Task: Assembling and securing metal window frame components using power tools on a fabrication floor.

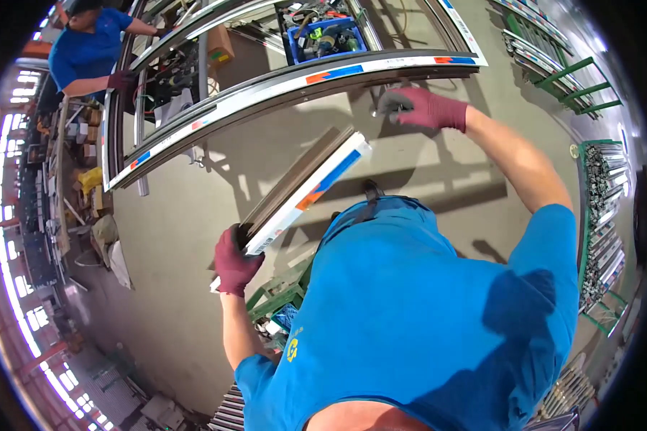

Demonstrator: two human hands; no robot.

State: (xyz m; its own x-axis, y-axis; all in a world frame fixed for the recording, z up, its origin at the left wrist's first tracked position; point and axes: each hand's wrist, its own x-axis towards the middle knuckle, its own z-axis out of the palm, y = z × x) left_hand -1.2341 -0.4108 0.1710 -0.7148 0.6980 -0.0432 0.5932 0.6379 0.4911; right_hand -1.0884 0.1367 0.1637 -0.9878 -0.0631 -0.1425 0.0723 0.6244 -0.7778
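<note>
My left hand (233, 260), in a dark red glove, grips the near end of a short window-frame profile (305, 185) wrapped in white film with blue and orange marks; the piece points up and to the right. My right hand (418, 106), also gloved, reaches forward with its fingers closed around a small dark object just below the near rail of a large window frame (295, 80). What that object is cannot be made out. My blue shirt fills the lower middle of the view.
A second person in a blue shirt (86, 50) stands at the frame's far left corner with a gloved hand on it. A blue crate of tools (323, 36) sits beyond the frame. Green racks with metal profiles (602, 208) line the right side. Concrete floor lies below.
</note>
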